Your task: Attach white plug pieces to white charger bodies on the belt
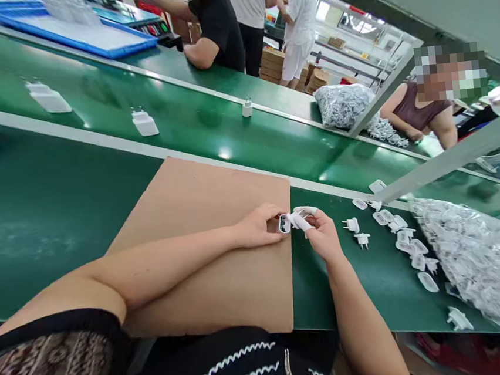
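Head view: left hand (260,225) and right hand (322,235) both pinch one plug (285,223), seemingly mid-assembly; many loose parts (399,238) (plus a full bag (482,259)) wait.

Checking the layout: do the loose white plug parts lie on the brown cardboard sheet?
No, the loose plug parts lie on the green table, right of the cardboard sheet.

The scene is taken by one camera worn on the head, pointed forward and down over the person's own chest. The left hand (260,228) and the right hand (323,239) are seen close, near the middle (the whole picture is tilted). The green belt (55,188) is shown running away towards the co-workers (424,112) on its far side.
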A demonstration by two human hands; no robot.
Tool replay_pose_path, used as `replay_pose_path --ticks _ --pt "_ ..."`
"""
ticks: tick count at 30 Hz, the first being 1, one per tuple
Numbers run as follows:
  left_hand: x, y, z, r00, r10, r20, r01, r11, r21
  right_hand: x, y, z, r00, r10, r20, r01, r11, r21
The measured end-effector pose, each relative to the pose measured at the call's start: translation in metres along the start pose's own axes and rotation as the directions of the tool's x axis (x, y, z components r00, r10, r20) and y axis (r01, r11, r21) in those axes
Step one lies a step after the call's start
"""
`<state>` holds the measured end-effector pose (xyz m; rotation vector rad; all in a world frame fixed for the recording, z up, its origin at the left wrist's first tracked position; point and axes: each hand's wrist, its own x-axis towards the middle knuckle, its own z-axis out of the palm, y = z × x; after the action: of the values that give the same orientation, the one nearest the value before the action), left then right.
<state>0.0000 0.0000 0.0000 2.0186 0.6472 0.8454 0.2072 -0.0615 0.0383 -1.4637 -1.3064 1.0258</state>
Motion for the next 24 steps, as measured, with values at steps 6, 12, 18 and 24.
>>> replay_pose_path --ticks 6,12,18,24 --pt "0.001 0.002 -0.005 0.989 0.004 0.147 -0.014 0.998 0.065 -0.002 -0.003 0.002 0.943 -0.334 -0.007 0.328 0.928 -0.176" --pt "0.002 -0.001 -0.005 0.997 -0.024 0.067 0.022 0.999 0.033 -0.007 -0.007 0.004 0.816 -0.561 0.138 0.571 0.749 -0.336" --pt "0.005 -0.010 -0.005 0.992 0.049 0.116 -0.045 0.998 -0.038 -0.007 -0.003 0.007 0.753 -0.609 0.252 0.640 0.586 -0.497" --pt "0.007 -0.013 -0.003 0.993 0.052 0.109 -0.048 0.998 -0.037 -0.009 -0.003 0.010 0.737 -0.618 0.274 0.646 0.524 -0.555"
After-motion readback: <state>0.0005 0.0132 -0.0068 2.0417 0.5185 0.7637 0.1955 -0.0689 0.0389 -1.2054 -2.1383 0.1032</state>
